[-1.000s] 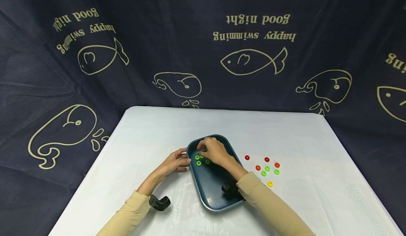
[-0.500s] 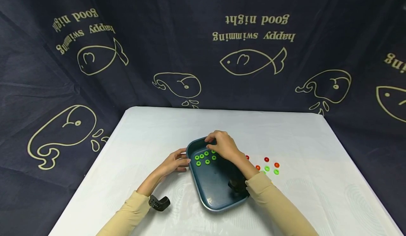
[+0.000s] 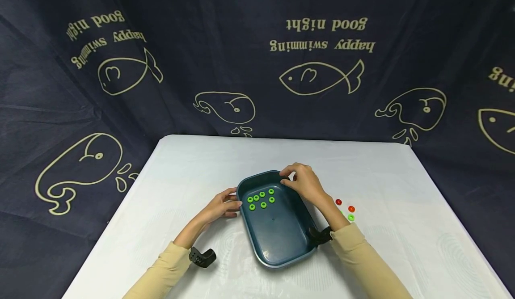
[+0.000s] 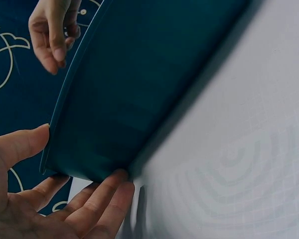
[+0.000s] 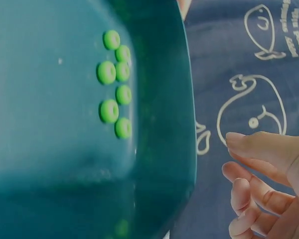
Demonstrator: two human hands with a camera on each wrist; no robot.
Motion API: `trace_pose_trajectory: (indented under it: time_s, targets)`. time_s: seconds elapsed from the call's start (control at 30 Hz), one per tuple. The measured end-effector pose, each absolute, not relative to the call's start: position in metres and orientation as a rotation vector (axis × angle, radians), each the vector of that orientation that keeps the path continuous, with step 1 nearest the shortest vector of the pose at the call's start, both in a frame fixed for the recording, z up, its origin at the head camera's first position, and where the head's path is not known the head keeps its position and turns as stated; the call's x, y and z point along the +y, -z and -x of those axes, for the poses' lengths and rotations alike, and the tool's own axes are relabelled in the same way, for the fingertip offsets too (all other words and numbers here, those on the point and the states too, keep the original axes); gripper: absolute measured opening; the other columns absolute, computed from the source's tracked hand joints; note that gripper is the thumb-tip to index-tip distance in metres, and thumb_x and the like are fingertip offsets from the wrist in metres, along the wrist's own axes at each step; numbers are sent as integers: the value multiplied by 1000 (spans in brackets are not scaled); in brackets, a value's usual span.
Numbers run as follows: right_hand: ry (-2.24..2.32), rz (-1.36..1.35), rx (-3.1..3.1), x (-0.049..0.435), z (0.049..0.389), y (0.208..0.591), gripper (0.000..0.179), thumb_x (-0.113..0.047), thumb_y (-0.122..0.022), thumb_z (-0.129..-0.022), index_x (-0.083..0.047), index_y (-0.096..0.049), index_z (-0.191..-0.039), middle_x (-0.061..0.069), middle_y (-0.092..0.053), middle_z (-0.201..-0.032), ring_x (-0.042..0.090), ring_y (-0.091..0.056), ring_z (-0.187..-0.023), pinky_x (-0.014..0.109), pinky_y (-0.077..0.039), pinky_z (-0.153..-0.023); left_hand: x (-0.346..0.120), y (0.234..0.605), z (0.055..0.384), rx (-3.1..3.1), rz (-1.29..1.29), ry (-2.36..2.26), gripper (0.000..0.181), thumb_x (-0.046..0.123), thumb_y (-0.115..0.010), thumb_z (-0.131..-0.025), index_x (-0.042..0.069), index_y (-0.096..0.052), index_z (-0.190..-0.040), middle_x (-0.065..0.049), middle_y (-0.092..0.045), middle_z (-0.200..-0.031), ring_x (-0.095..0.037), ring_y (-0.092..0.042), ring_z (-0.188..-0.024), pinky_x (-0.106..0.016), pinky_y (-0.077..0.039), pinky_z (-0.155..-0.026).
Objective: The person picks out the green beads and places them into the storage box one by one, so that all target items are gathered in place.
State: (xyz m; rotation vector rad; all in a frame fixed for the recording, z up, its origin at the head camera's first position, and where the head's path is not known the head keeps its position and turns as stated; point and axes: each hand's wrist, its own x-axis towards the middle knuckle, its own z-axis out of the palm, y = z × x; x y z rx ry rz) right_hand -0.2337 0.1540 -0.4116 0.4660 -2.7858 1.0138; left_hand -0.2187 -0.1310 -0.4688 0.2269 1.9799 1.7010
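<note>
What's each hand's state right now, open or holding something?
Left hand: open, touching the outside of the dark-blue, rounded-rectangular plastic tray.
Right hand: open, loosely curled, holding nothing visible.

Bright head view, dimmer wrist views.

Fish-printed backdrop (image 3: 257,62), seemingly cloth-covered table (image 3: 402,254)

The table (image 3: 193,165) has a white top with rounded far corners and faint curved line patterns. Directly on it stands one dark blue tray (image 3: 277,241), open side up, its long axis slightly oblique. To the right of the tray, and apart from it, lie one red ring (image 3: 339,202), one orange ring (image 3: 352,209) and one green ring (image 3: 351,217). A second green ring (image 3: 342,212) is mostly hidden.
</note>
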Motion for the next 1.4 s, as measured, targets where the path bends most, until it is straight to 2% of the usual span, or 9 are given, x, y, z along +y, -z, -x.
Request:
trace_pose_trajectory:
  time_s: [0.17, 0.47, 0.73, 1.23, 1.4]
  targets:
    - [-1002, -414, -2771, 172, 230, 412, 19, -14, -75, -79, -8, -73, -97, 8, -69, -94, 12, -53, -65, 22, -43, -53, -131, 468, 219, 1989, -231, -1697, 65, 19, -58, -91, 1, -27, -146, -29, -42, -137, -18, -63, -102, -42, -55, -89]
    - [-1001, -286, -2753, 215, 223, 418, 18, -12, -75, -79, -5, -73, -95, 12, -70, -97, 15, -56, -67, 20, -43, -56, -130, 467, 218, 1992, -215, -1699, 65, 17, -58, -91, 2, -27, -146, -28, -42, -136, -16, -63, -100, -42, -54, -89]
    - [-996, -147, -2801, 247, 211, 428, 20, -13, -73, -81, -4, -72, -99, 15, -69, -100, 15, -55, -64, 21, -43, -49, -130, 467, 218, 1987, -220, -1701, 65, 18, -58, -91, 2, -27, -146, -28, -42, -136, -16, -63, -101, -42, -54, -90]
    - [-944, -14, -2834, 293, 181, 458, 18, -11, -72, -80, -2, -73, -95, 17, -71, -93, 10, -56, -63, 20, -41, -50, -130, 468, 217, 2011, -227, -1684, 66, 20, -59, -91, 1, -26, -146, -29, -43, -137, -22, -63, -104, -44, -53, -91]
    - [-940, -3, -2834, 302, 169, 470, 13, -10, -73, -79, -3, -73, -90, 13, -71, -84, 8, -56, -64, 19, -41, -52, -129, 467, 217, 2008, -223, -1687, 66, 20, -59, -91, 1, -27, -146, -29, -43, -136, -24, -63, -105, -44, -54, -90]
